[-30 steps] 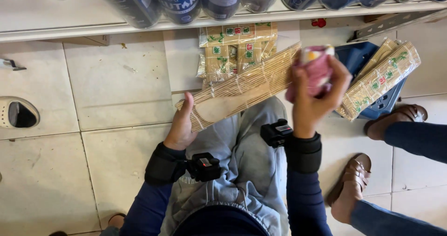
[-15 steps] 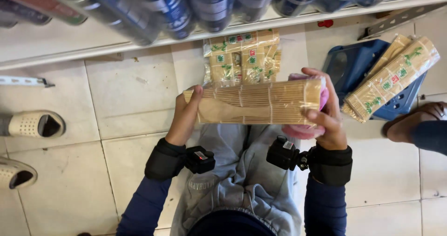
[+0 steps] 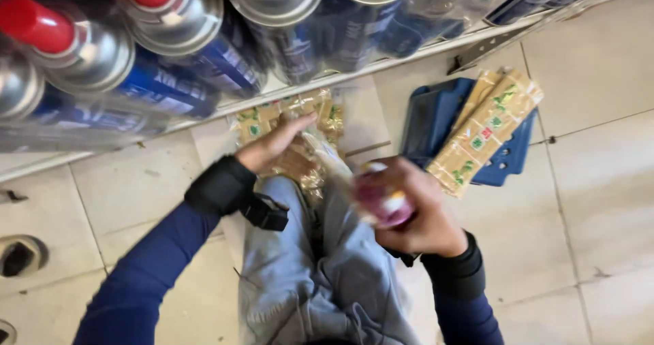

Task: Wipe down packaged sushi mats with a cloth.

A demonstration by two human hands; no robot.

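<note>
The left hand (image 3: 276, 147) lies flat, fingers stretched, on a clear-wrapped pack of tan bamboo mats (image 3: 300, 158) that rests on the person's grey-trousered knee (image 3: 320, 249). That grip is open, pressing rather than clasping. Just beyond the fingertips, a small stack of similar wrapped bamboo mats with green labels (image 3: 320, 110) sits on the pale tiled floor (image 3: 599, 181) below the white shelf edge (image 3: 381, 62). The right hand (image 3: 415, 212) is closed around a small pink, rounded tool (image 3: 381, 202); motion blur hides what kind it is. To the right, two more long wrapped mat packs (image 3: 487, 130) lie in a blue plastic basket (image 3: 426, 123), well apart from both hands. Judging from this, some packs are already laid down by the shelf, one is in hand, and those in the basket are left. Blue gas canisters with red caps (image 3: 136, 66) fill the shelf above.
</note>
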